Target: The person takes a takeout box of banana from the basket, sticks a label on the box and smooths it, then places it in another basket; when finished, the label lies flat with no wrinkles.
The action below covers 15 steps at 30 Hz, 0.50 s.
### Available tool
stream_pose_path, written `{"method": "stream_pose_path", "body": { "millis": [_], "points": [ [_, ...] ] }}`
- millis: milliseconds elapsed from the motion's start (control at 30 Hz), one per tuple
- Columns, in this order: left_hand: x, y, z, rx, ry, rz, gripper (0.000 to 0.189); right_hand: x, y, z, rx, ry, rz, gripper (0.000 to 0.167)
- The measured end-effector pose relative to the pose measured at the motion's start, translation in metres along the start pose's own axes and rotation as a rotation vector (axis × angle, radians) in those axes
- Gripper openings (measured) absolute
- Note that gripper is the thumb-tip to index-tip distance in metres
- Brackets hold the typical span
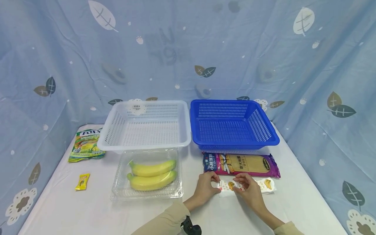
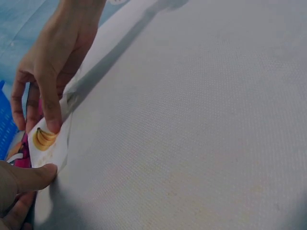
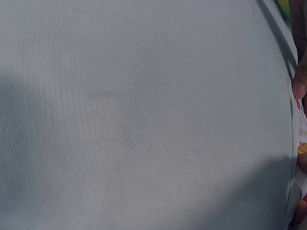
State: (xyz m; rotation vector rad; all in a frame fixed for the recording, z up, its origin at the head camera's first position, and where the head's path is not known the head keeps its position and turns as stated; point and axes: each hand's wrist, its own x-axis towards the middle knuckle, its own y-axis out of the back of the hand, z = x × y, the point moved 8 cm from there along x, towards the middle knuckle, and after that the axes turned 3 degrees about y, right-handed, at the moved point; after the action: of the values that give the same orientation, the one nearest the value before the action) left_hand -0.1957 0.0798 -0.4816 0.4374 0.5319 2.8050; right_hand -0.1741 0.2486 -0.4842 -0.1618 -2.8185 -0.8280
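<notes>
A white strip printed with bananas lies flat on the table, long side across. Its left end is held between the thumb and fingers of my left hand. Near its middle, my right hand pinches the same strip, with thumb and fingertips close together. The left wrist view shows both thumbs on the printed strip with a banana picture between them. Only an edge of the strip enters the right wrist view. Just behind it lies a purple pack of spaghetti.
A white basket and a blue basket stand at the back. Two bananas lie in a clear plastic box left of my hands. A green FOX'S candy bag and a small yellow packet lie far left.
</notes>
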Motion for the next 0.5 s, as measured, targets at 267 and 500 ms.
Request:
{"method": "stream_pose_path", "body": {
  "millis": [267, 500],
  "points": [
    [-0.0005, 0.0015, 0.0022, 0.007, 0.003, 0.004, 0.034, 0.0013, -0.0008, 0.0005, 0.066, 0.050, -0.019, 0.036],
    [0.0002, -0.0001, -0.0011, 0.005, 0.073, -0.019, 0.032, 0.0014, -0.0007, 0.0055, 0.071, 0.051, -0.038, 0.027]
  ]
}}
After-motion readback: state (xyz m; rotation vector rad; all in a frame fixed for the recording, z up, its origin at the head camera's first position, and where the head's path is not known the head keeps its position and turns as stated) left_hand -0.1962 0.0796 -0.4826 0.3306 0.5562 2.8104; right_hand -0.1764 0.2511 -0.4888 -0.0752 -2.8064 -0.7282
